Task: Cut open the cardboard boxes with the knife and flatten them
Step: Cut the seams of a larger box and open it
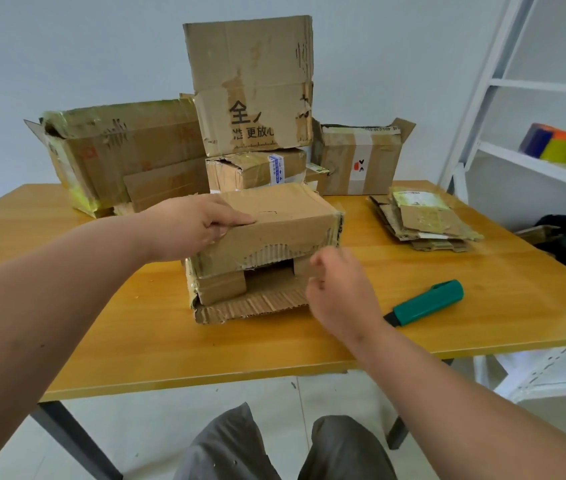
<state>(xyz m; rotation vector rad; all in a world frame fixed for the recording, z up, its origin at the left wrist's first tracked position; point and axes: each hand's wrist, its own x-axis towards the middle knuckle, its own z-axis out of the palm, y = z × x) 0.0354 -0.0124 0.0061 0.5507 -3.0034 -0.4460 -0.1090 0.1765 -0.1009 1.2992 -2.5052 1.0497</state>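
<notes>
A small brown cardboard box (274, 233) lies on the yellow wooden table (136, 341), its near end open with the flaps spread. My left hand (198, 226) grips the box's top left edge, thumb in front and fingers on top. My right hand (337, 292) hovers at the open end's right flap with loosely curled fingers; the frame is blurred there and contact is unclear. A green-handled knife (427, 303) lies on the table to the right of that hand.
Several taped boxes stand at the table's back: a long one (125, 150) on the left, a tall one (253, 84) stacked on a small one (257, 168), another (361, 157) on the right. Flattened cardboard (423, 220) is piled at right. White shelving (534, 133) stands beside the table.
</notes>
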